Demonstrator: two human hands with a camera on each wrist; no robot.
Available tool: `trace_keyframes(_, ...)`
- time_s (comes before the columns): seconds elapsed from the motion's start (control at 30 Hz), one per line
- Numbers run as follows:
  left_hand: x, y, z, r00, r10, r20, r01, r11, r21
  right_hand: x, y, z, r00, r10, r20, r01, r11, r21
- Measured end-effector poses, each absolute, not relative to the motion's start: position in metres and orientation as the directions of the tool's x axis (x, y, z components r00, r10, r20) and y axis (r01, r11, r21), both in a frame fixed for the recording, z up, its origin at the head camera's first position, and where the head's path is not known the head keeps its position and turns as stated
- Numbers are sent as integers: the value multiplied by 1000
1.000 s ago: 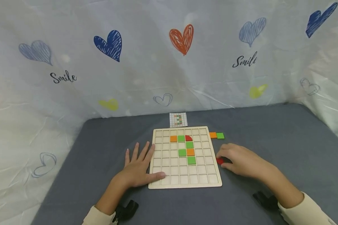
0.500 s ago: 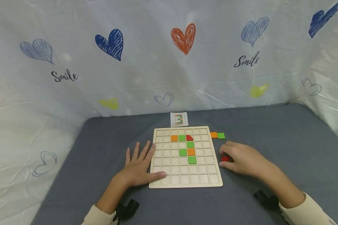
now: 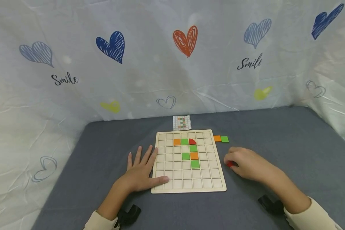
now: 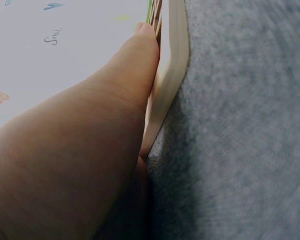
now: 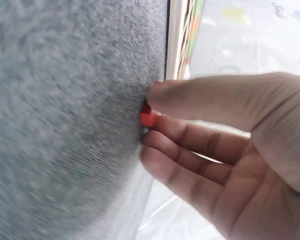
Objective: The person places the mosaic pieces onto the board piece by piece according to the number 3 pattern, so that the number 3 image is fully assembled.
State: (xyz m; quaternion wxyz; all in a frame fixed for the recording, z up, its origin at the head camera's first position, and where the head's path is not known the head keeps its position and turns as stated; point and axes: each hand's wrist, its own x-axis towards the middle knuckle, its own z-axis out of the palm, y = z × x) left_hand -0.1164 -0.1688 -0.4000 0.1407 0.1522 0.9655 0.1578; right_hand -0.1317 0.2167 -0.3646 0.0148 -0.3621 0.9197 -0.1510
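A pale wooden grid board (image 3: 207,183) lies on the dark grey cloth. My left hand (image 3: 139,175) rests beside it with spread, straight fingers. Its fingertips touch the left edge, and the thumb lies over the lower left corner. Right of the board, my right hand (image 3: 245,162) pinches a small red tile (image 5: 148,118) between thumb and fingers, down at the cloth. The fingers partly cover this tile, so its full shape is hidden. Set in the board are several green tiles (image 3: 195,164), two orange tiles (image 3: 194,156) and a red rounded-corner tile (image 3: 192,141).
Behind the board lies a small card (image 3: 182,123) printed with a coloured grid pattern. An orange tile (image 3: 217,138) and a green tile (image 3: 224,139) sit side by side near the board's upper right edge. A white curtain (image 3: 143,73) with hearts hangs behind the table.
My right hand has drawn the red tile a little rightward, away from the board's edge. Its fingers were looser around the tile half a second ago. The left hand keeps its place.
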Motion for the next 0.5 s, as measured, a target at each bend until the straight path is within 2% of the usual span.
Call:
trace_keyframes(0.17,-116,-169,-401,-915,336,-222,249,906,342,-132,218,-364,-714,-696,83,-684,667,-293)
trace_keyframes(0.5,-116,-168,-402,-915,340,-216,257,906,336,-132,219,-365,-708,-700,90,-690,660,-297)
